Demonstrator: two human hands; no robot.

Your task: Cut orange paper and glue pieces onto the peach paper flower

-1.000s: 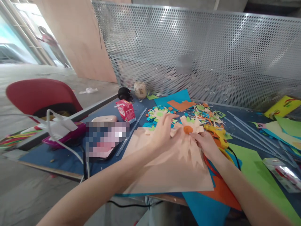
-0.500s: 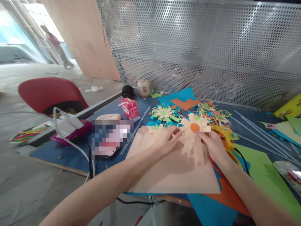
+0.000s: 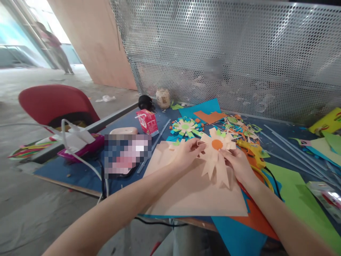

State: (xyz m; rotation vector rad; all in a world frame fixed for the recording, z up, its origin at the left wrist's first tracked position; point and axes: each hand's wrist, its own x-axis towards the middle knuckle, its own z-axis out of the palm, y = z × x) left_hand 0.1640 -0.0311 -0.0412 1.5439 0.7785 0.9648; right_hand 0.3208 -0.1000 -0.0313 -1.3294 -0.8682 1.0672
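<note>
A cream paper flower with a round orange centre is held up over a stack of peach-coloured sheets. Two notched strips hang down from it like ribbon tails. My right hand grips its right side, thumb on the front just below the orange disc. At the left edge, the fingers of my left hand are closed around a curled petal. Behind the hands lies a second paper flower in blue, green and cream. A yellow glue gun rests beside my right hand.
Paper scraps and clear glue sticks lie behind and to the right. A pink drink carton, a blurred-out phone and a purple power strip with white cables stand left. Perforated metal backs the table.
The held flower has shifted slightly left and turned a little, its tails swinging left. Both hands keep hold of it. A person in the far background has moved left.
</note>
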